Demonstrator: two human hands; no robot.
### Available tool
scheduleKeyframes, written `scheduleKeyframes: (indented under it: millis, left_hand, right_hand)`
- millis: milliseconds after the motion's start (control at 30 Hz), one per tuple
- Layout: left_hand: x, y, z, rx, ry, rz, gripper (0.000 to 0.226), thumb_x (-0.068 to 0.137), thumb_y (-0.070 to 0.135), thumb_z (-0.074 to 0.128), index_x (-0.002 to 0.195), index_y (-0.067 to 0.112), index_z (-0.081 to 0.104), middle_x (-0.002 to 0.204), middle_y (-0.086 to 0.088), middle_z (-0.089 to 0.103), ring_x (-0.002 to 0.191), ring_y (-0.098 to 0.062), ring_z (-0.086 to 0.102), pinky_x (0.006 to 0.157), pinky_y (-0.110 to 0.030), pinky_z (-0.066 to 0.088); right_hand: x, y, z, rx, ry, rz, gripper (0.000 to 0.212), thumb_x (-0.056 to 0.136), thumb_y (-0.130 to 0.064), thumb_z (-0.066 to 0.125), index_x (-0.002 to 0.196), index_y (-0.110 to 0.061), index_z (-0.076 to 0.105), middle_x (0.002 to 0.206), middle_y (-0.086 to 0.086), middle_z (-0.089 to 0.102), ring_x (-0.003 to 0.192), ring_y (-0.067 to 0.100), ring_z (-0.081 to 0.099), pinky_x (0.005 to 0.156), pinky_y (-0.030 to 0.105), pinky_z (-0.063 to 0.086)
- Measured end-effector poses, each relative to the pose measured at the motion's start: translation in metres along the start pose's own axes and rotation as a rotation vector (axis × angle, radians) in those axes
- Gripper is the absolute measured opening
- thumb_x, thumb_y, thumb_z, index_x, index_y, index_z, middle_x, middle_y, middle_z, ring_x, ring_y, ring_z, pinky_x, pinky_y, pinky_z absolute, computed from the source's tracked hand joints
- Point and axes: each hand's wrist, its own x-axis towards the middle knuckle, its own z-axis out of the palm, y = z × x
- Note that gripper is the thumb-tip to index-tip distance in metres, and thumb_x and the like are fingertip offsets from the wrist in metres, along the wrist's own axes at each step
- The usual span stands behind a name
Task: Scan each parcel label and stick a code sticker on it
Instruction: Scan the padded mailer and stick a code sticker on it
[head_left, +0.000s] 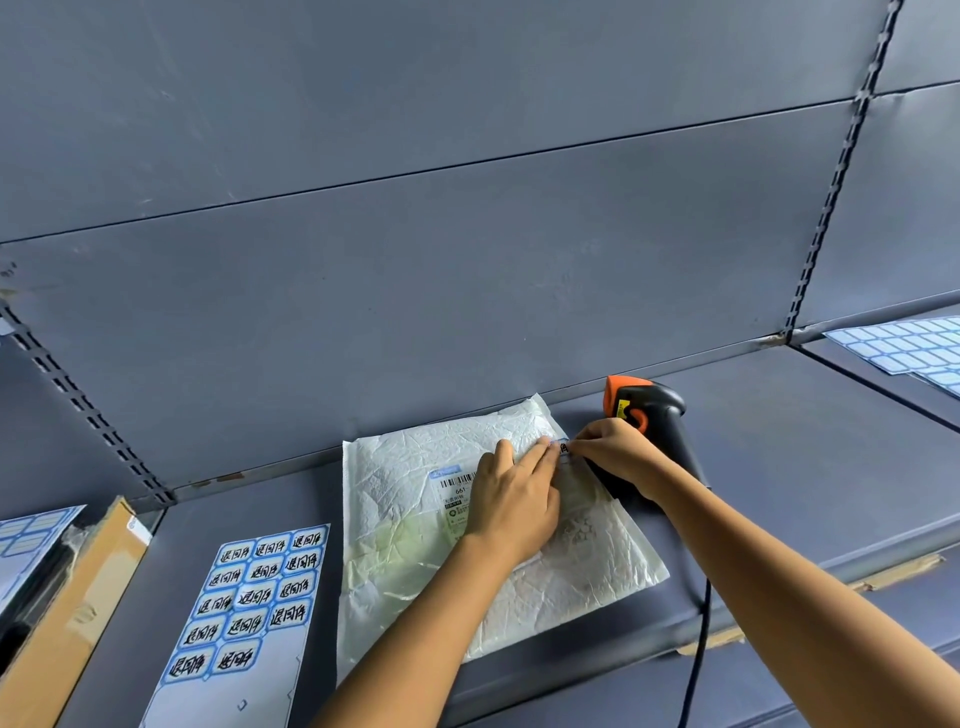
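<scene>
**Slate all round, one orange note**

The shelf (779, 441) and back panel (415, 260) are a flat slate blue-grey. The parcel (415, 545) is crinkled white, with a pale green tinge low on its left. Its label (454, 493) is white with a black barcode under a light blue strip. The sticker sheet (244, 613) holds white stickers rimmed blue, with black brushed characters; the sticker (563, 448) on the parcel shows the same blue and black. The scanner (660, 410) is black with an orange head and trigger.

Left hand (511, 501) flat on parcel (400, 519). Right hand (615, 452) pinches code sticker (562, 448) at parcel's 1 o'clock edge. Scanner (660, 410) at 2 o'clock, sticker sheet (249, 597) at 9.
</scene>
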Motion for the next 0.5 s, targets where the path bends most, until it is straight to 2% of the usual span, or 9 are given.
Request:
scheduleKeyframes:
  millis: [233,367,500]
  left_hand:
    - [0.002,0.004,0.002,0.016,-0.087,-0.034,0.053,0.082,0.041,0.033,0.120,0.020,0.064,0.120,0.012,0.063,0.080,-0.024,0.052,0.067,-0.033,0.046]
    - [0.002,0.004,-0.003,0.006,-0.119,-0.052,0.051,0.080,0.043,0.034,0.113,0.024,0.067,0.114,0.012,0.065,0.077,-0.024,0.053,0.064,-0.033,0.046]
    - [-0.001,0.001,-0.008,-0.055,-0.122,-0.054,0.051,0.076,0.045,0.040,0.118,0.026,0.062,0.117,0.013,0.064,0.074,-0.022,0.053,0.061,-0.031,0.045]
  right_hand:
    - [0.001,0.003,0.002,0.025,0.006,0.011,0.013,0.084,-0.026,0.066,0.086,-0.014,0.071,0.080,0.003,0.065,0.078,0.018,0.060,0.077,0.033,0.053]
    - [-0.003,0.001,0.002,0.035,0.065,0.006,0.009,0.085,-0.018,0.061,0.086,-0.012,0.068,0.077,0.001,0.061,0.076,0.017,0.056,0.070,0.030,0.049]
    - [-0.009,-0.004,0.003,0.007,0.047,0.071,0.011,0.077,-0.013,0.055,0.066,-0.011,0.053,0.060,0.008,0.047,0.061,0.023,0.044,0.056,0.028,0.035]
